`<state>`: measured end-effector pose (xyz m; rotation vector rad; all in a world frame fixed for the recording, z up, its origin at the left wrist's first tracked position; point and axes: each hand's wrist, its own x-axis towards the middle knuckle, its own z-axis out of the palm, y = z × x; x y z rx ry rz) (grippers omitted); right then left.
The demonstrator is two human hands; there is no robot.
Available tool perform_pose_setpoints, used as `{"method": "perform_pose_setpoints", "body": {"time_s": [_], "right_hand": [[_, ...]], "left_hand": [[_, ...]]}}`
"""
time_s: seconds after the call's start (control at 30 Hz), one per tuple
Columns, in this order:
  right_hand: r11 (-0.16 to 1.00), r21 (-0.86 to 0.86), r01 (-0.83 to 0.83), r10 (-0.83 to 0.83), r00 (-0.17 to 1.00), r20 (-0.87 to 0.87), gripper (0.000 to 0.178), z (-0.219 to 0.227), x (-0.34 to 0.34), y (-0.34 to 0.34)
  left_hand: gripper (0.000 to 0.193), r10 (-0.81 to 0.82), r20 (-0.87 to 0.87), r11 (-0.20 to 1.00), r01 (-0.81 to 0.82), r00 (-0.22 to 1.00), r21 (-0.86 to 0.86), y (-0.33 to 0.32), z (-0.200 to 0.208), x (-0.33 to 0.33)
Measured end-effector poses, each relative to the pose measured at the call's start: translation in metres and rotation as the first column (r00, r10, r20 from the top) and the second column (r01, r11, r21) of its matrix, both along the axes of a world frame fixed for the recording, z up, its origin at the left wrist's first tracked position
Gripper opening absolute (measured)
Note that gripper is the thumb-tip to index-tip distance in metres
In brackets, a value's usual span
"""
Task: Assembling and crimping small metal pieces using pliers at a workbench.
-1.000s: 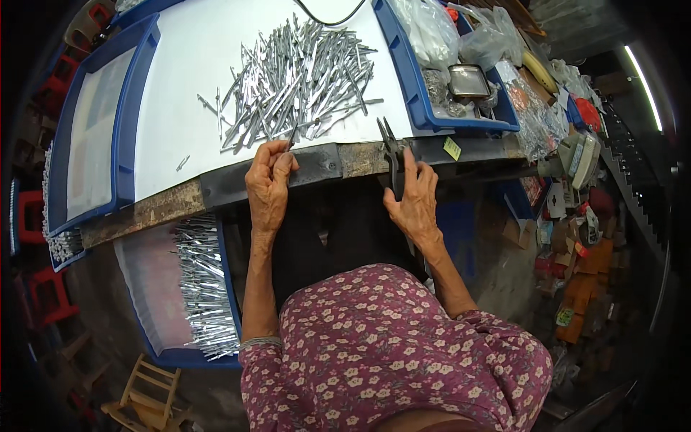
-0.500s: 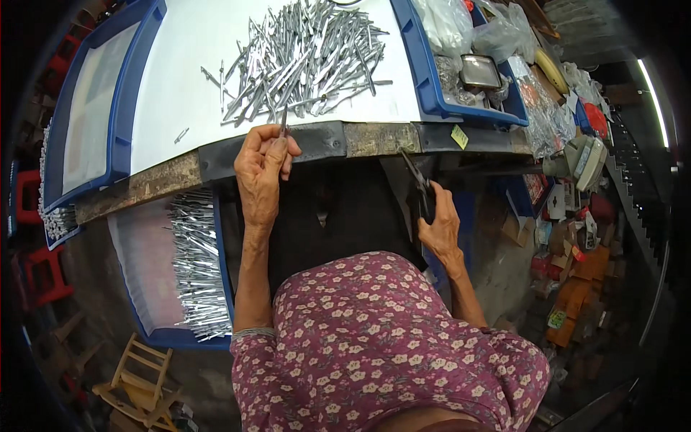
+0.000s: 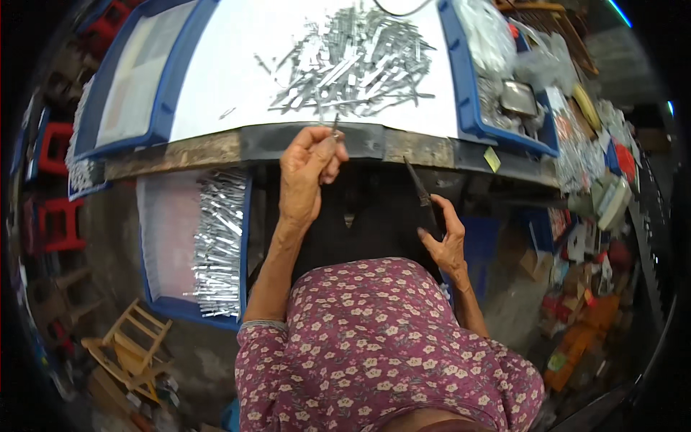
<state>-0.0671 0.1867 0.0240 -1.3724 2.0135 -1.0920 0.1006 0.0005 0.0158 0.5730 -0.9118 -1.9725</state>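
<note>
My left hand [image 3: 306, 169] is closed in a pinch at the table's front edge, holding a thin metal piece [image 3: 335, 124] that points up toward the pile. My right hand [image 3: 449, 241] is wrapped around a dark, slender tool that looks like long-nosed pliers [image 3: 423, 193]. Its tip slants up and left, just below the table edge. Beyond my left hand, a large heap of thin silvery metal pieces [image 3: 360, 65] lies on the white tabletop [image 3: 216, 86]. The fingers partly hide the held piece.
A blue tray [image 3: 160, 115] stands on the left of the table; another blue tray [image 3: 469, 108], with plastic bags and a metal tin [image 3: 520, 97], is on the right. Below left, a blue bin [image 3: 248, 252] holds more metal pieces. A wooden folding chair [image 3: 133, 345] and red stools [image 3: 61, 223] stand further left.
The view has swung, shifting the table and trays rightward. My left hand still pinches the metal piece near the table edge; the tool in my right hand has drawn slightly down from the edge.
</note>
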Motion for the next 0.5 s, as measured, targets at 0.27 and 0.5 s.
{"method": "perform_pose_setpoints", "body": {"time_s": [0.27,0.5], "right_hand": [[0.979,0.017,-0.203,0.166,0.844,0.510,0.053,0.014,0.024,-0.056],[0.939,-0.032,-0.343,0.228,0.548,0.805,0.054,0.019,0.029,-0.081]], "left_hand": [[0.016,0.094,0.035,0.995,-0.094,0.995,0.011,-0.007,-0.001,0.010],[0.016,0.053,-0.123,0.988,-0.033,0.991,0.153,-0.015,0.001,0.014]]}}
